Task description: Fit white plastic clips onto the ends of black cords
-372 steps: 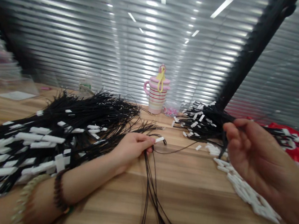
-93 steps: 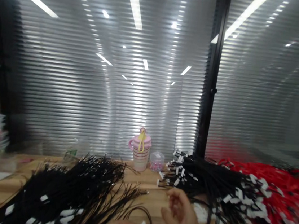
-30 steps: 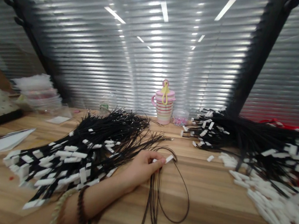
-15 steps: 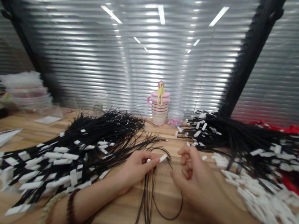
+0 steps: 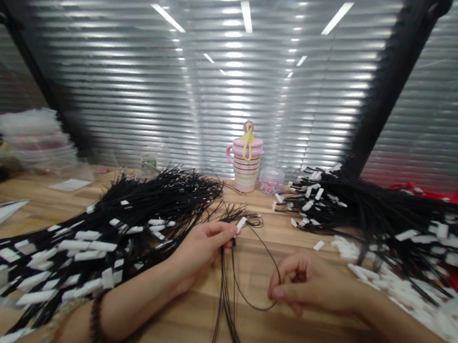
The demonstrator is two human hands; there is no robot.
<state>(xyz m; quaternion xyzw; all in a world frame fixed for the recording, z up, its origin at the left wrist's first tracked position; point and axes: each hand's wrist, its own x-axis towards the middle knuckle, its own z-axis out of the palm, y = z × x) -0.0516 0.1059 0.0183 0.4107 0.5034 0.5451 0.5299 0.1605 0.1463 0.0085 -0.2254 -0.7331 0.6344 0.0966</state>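
Near the middle of the table, my left hand (image 5: 206, 246) pinches a bunch of thin black cords (image 5: 223, 310) close to a small white tag (image 5: 241, 225). The cords hang from its fingertips toward the front edge. To the right, my right hand (image 5: 303, 281) has its fingers closed on one cord, which loops across from the left hand. Beside my left forearm lies a large heap of black cords (image 5: 155, 196) with many white tags.
A striped pink mug (image 5: 246, 165) stands at the back, beside a small clear tub (image 5: 272, 181). More tagged black cords (image 5: 375, 206) lie at right, with loose white pieces (image 5: 401, 293) in front. Stacked plastic boxes (image 5: 35, 136) stand at left.
My right hand has moved down and closed on a cord, drawing its loop to the right. My left hand has shifted slightly left and up with the bunch.
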